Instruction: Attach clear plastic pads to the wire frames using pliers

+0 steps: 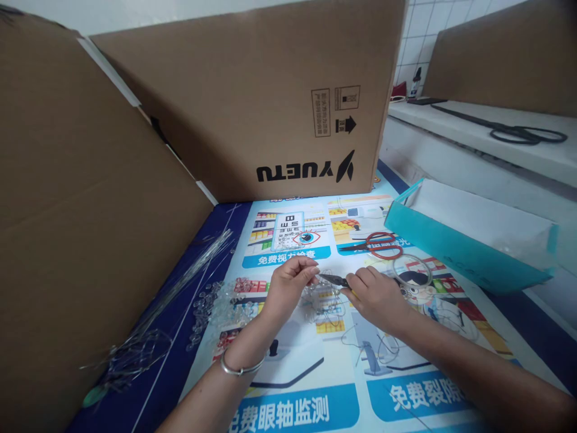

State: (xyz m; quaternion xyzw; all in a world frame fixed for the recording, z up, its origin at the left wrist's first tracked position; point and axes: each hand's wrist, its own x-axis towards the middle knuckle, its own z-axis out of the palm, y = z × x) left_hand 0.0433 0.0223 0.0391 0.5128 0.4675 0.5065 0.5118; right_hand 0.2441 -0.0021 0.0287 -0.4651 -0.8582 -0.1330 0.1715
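Note:
My right hand [378, 296] is closed around a pair of pliers [333, 280] with dark jaws and a bit of yellow handle showing. The pliers point left, their tips right at the fingertips of my left hand [292, 287]. That hand is pinched shut; whatever small piece sits in the pinch is too fine to make out. Below both hands lies a loose tangle of thin wire and clear beads [323, 304]. Clear beads [205, 310] are scattered left of my left forearm, with some reddish ones [243, 285] by them.
Red-handled scissors [383, 246] and a pale wire coil [412, 270] lie beyond my right hand. A teal open box [460, 255] stands at right. Long wires [189, 273] lie at left, beside cardboard walls [243, 102]. Large black scissors [518, 129] rest on a ledge.

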